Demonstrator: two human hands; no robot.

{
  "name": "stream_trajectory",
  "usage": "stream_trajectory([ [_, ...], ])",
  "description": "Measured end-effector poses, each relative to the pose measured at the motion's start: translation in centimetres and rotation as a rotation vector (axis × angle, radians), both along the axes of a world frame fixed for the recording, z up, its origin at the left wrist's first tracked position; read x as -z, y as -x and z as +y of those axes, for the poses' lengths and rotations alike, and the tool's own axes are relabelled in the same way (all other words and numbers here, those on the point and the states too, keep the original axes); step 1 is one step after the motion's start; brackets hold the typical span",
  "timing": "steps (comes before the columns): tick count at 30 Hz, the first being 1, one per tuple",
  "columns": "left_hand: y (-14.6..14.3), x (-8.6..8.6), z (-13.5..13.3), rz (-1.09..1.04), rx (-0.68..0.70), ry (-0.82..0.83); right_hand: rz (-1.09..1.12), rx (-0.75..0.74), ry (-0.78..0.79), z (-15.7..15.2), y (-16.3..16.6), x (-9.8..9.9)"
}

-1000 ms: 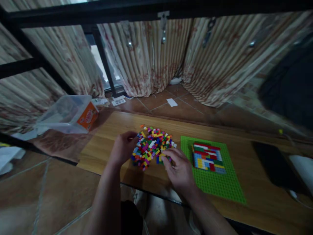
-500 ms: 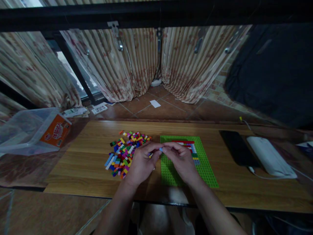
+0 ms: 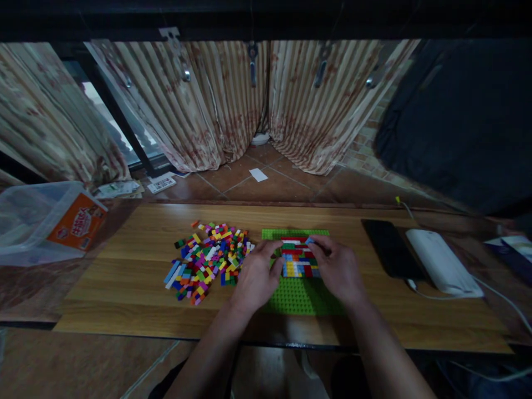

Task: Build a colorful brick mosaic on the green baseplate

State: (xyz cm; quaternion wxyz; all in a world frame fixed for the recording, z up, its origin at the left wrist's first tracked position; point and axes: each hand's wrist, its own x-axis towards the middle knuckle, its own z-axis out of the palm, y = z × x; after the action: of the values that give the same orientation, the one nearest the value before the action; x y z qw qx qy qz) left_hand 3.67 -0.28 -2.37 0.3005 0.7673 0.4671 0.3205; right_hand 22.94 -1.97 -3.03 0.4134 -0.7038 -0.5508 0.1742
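A light blue toy brick [image 3: 309,241] sits between the thumb and fingertips of my right hand [image 3: 337,267], over the upper part of the brick build. That build is a block of coloured rows [image 3: 296,269], with red, white, green, yellow and blue showing, on a green studded baseplate [image 3: 300,299]. At its left side is my left hand [image 3: 258,272], thumb and index finger apart and nothing visible between them. Whether its fingertips touch the build I cannot tell. The right hand hides the build's right end.
Left of the baseplate lies a pile of loose coloured bricks [image 3: 208,257] on the wooden table [image 3: 120,277]. To the right are a black phone [image 3: 393,249] with a cable and a white power bank [image 3: 443,261]. A clear plastic tub [image 3: 37,221] stands at the far left.
My hands have parted. The right hand has carried the light blue brick right and onto the build's upper area; the left hand has opened beside it. The camera view has shifted slightly.
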Motion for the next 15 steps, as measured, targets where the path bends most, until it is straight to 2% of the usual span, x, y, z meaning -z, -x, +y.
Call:
stream_trajectory([
  [5,-0.1,0.2,0.0,0.077,0.024,-0.012,-0.134,0.01,-0.021,0.1,-0.5,0.5],
  [8,-0.2,0.2,0.0,0.097,0.041,-0.021,-0.2,-0.037,-0.073,0.4,-0.4,0.7],
  [11,-0.2,0.2,-0.1,0.103,0.048,-0.035,-0.242,-0.094,-0.114,0.6,-0.1,0.8],
  [15,-0.1,0.1,-0.2,0.107,0.047,-0.039,-0.248,-0.089,-0.154,0.8,-0.2,1.1],
])
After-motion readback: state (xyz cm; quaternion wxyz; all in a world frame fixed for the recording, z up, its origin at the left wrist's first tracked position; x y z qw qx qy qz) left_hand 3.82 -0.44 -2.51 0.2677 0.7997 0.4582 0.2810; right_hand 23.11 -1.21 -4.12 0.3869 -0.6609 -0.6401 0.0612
